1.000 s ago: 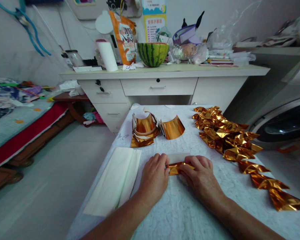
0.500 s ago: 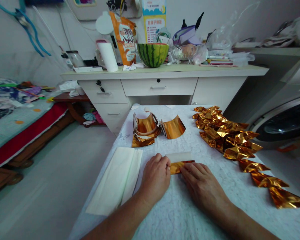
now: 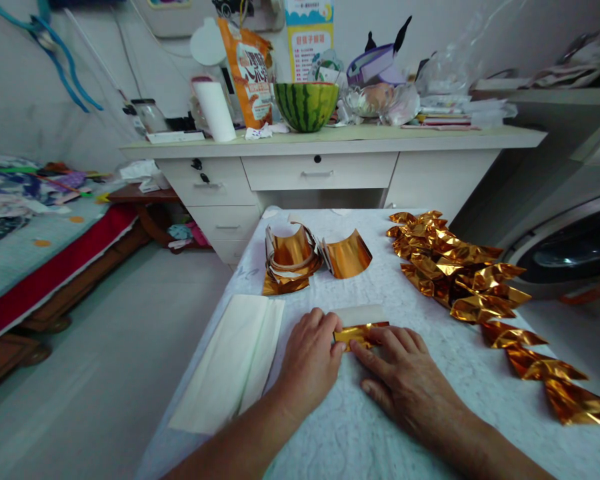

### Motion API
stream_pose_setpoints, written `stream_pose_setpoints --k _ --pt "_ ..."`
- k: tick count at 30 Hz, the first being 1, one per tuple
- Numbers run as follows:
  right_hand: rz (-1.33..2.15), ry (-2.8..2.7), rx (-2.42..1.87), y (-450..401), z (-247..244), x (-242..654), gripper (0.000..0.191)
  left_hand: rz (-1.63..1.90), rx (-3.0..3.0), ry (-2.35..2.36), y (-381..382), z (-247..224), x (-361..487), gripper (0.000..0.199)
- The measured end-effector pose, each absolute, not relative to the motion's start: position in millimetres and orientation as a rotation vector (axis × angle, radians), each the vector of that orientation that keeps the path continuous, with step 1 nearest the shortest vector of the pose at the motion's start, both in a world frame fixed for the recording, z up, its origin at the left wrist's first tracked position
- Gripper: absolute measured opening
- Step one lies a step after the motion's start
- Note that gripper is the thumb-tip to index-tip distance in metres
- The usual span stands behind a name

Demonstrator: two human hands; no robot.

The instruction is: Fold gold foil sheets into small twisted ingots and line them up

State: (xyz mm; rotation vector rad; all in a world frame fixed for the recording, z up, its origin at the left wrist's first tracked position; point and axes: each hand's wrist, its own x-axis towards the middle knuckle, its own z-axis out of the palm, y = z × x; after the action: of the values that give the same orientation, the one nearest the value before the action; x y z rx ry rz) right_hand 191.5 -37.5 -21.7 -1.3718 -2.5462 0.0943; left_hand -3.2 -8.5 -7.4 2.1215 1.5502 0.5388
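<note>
Right in front of us, our left hand (image 3: 311,353) pinches the left end of a gold foil piece (image 3: 359,335), thumb below and fingers curled above; our right hand (image 3: 403,373) lies loosely spread, palm down, its fingertips pressing the right part of that foil. The foil lies on the pale cloth (image 3: 325,427), between our hands; a whitish strip (image 3: 357,314) shows flat just beyond it.

To the left of our left hand we have folded white sheets (image 3: 227,363); to the right, a trail of twisted gold foil pieces (image 3: 460,267) runs away from us, heaped at its far part. Farther off, curled gold sheets (image 3: 291,257) stand beside another curved gold sheet (image 3: 349,254); past the cloth we see a white desk (image 3: 275,170), bearing a cut watermelon (image 3: 306,107), an orange packet (image 3: 250,77) and a white roll (image 3: 216,112).
</note>
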Motion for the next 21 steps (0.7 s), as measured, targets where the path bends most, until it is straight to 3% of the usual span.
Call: stream_pose_setpoints --k 8,21 --pt "0.002 -2.623 -1.270 -38 -22 193 0.057 0.515 2.121 1.508 -8 -9 -6 0.015" --pt "-0.035 -2.682 -1.244 -33 -20 214 0.053 0.405 2.144 1.594 -10 -9 -9 0.016"
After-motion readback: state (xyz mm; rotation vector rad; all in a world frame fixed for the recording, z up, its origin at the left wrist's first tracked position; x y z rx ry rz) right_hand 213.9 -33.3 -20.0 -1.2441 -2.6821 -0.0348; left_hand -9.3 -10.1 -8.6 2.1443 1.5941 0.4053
